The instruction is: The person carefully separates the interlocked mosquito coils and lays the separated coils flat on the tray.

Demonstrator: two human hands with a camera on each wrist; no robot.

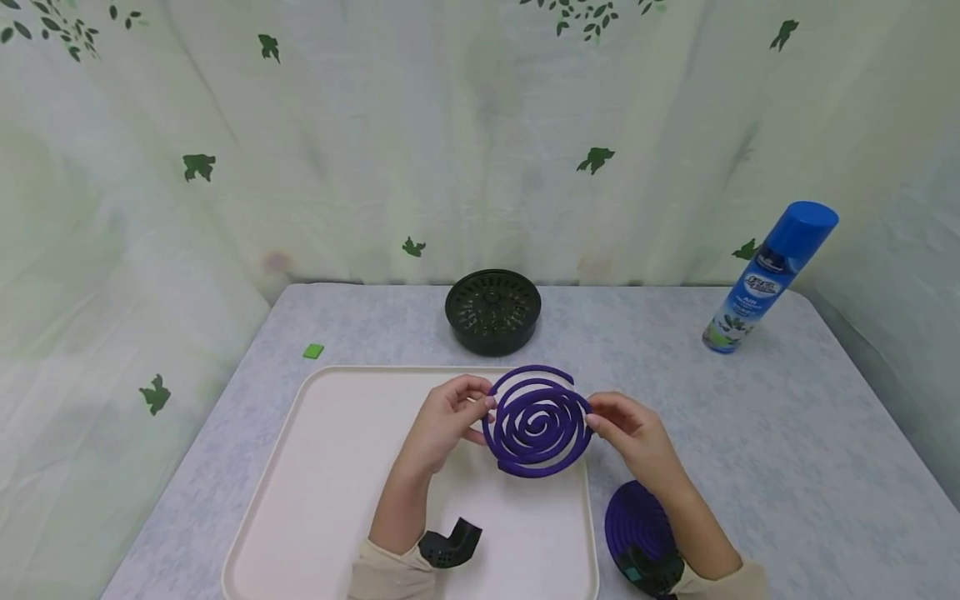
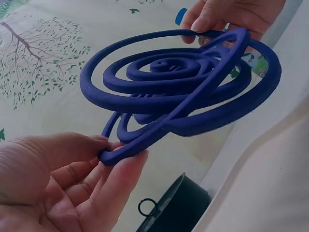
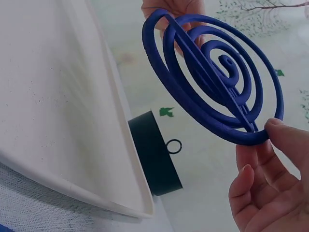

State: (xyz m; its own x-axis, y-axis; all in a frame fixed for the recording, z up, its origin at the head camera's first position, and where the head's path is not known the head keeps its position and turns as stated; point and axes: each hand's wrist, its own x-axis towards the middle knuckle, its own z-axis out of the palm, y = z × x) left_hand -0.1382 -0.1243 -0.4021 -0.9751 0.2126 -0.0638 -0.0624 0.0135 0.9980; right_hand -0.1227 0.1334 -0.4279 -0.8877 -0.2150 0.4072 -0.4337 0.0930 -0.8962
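Two purple-blue mosquito coils (image 1: pixel 532 472) are held up over the white tray (image 1: pixel 330 500), interlocked and tilted against each other. My left hand (image 1: pixel 442 421) pinches the outer band of one coil between thumb and fingers; in the left wrist view, that coil (image 2: pixel 130 151) slants up through the other. On the opposite side my right hand (image 1: pixel 636 435) pinches the rim of the second coil (image 3: pixel 244 137), thumb on top and fingers beneath. Partly hidden under my right forearm, more coil (image 1: pixel 633 517) lies on the table beside the tray.
A dark round holder (image 1: pixel 492 312) with a slotted lid stands behind the tray; the wrist views show a ring on it. At the back right is a blue spray can (image 1: pixel 768 279). A small green square (image 1: pixel 313 351) lies at the back left. A leaf-print curtain (image 1: pixel 495 142) hangs behind.
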